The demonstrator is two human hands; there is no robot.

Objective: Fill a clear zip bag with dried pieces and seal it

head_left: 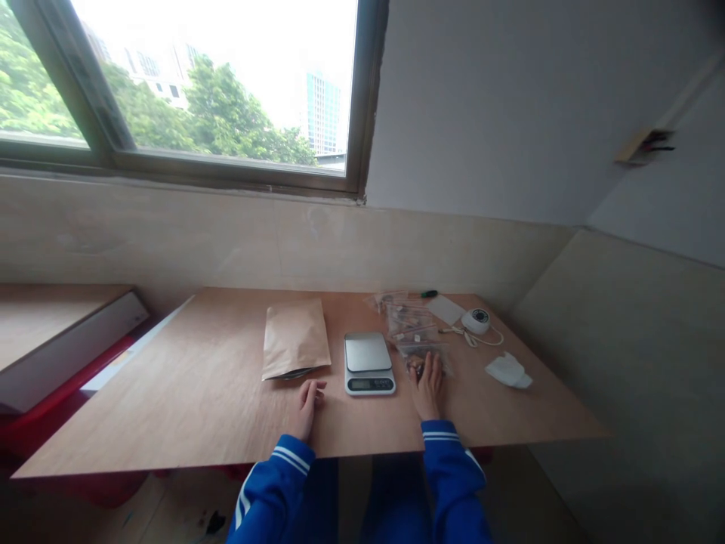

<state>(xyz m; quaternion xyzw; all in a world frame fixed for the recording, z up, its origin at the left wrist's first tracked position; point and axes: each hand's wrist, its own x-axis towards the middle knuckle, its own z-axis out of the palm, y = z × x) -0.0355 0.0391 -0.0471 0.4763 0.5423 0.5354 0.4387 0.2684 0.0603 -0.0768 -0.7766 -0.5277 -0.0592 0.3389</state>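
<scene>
My right hand (429, 385) lies over a clear plastic zip bag (440, 353) with small dark contents, its fingers stretched out across it. Part of this bag is hidden under the hand. On the table between my two hands is a kitchen scale (368, 364) with a bare metal plate and a small display. My left hand (307, 406) rests at the scale's left with its fingers curled in and nothing visible in them. Just beyond it lies a brown paper pouch (296, 338), its dark mouth facing me.
More clear bags (408, 317) lie behind the right hand. Near them are a green-handled screwdriver (430, 294), a white card (445, 310), a round white device (476, 321) with a cable, and a crumpled white tissue (508, 371). A wall and window stand behind the wooden table (215, 393).
</scene>
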